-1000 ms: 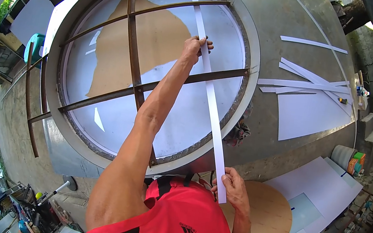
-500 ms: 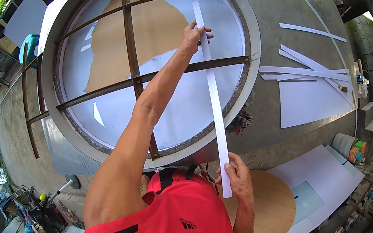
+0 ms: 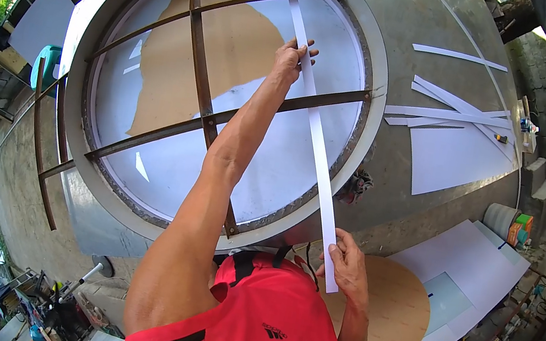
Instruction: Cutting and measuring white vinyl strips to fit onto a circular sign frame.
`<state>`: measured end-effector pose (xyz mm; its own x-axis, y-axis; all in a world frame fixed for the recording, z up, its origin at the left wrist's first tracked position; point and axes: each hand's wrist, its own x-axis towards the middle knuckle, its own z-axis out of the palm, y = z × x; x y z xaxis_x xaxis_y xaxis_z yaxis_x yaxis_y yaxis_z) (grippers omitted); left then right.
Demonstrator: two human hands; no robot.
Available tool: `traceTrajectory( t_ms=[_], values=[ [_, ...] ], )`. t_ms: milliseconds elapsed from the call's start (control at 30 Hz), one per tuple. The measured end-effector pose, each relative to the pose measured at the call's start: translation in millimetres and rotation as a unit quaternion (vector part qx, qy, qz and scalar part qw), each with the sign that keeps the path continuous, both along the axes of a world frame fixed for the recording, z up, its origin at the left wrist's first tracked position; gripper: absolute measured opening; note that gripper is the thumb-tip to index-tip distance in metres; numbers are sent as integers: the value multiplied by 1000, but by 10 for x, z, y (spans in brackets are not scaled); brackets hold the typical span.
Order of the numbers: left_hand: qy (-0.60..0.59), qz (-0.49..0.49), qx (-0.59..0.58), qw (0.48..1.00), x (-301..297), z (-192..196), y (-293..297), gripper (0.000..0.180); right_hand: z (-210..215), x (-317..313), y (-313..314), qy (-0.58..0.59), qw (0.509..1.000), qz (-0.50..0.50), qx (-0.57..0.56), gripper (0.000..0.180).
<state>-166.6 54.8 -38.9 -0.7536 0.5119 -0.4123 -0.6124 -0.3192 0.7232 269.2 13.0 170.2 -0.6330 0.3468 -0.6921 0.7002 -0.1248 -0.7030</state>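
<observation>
A long, narrow white strip (image 3: 317,156) slants over the right side of a large round metal frame (image 3: 379,80). My left hand (image 3: 289,60) reaches out over the frame and grips the strip in its upper part, fingers curled around it. Close to my body, my right hand (image 3: 349,265) pinches the strip's near end between thumb and fingers. Brown metal crossbars (image 3: 198,64) span the frame, and the strip passes above them. Inside the frame lie a torn-edged piece of brown paper (image 3: 181,79) and small white scraps (image 3: 141,166) on a pale sheet.
Several cut white strips (image 3: 447,116) and a white sheet (image 3: 455,159) lie on the grey table at right. Lower right are a brown disc (image 3: 399,316), white panels (image 3: 470,270) and a bucket (image 3: 499,222). Curved metal bars (image 3: 39,128) stand at left.
The whole view has shifted slightly, so the frame sits a little lower and further right. Both hands keep their hold on the strip, which has hardly moved against the frame.
</observation>
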Motion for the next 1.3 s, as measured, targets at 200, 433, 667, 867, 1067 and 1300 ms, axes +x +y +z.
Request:
traceTrajectory(
  t_ms=[200,433,667,867,1067,1300],
  values=[
    [-1,-1,9,1000,-23,-21,3,46,-36,2,-29,-16,1000,-16,1,36],
    [-56,43,23,997,-67,-130,5,40,-177,47,-30,-10,999,-8,49,29],
    [-25,16,40,999,-160,-151,98,54,-158,-64,-25,-39,998,-5,44,27],
    [15,-8,71,997,-407,-229,218,63,-103,-108,-82,-41,998,-39,-1,26],
    [41,14,58,997,-351,-227,285,53,-112,-116,-49,-32,997,-59,-37,29],
    [-12,-113,-48,992,-94,168,124,31,-84,-30,62,-38,985,-138,-94,29]
  ],
)
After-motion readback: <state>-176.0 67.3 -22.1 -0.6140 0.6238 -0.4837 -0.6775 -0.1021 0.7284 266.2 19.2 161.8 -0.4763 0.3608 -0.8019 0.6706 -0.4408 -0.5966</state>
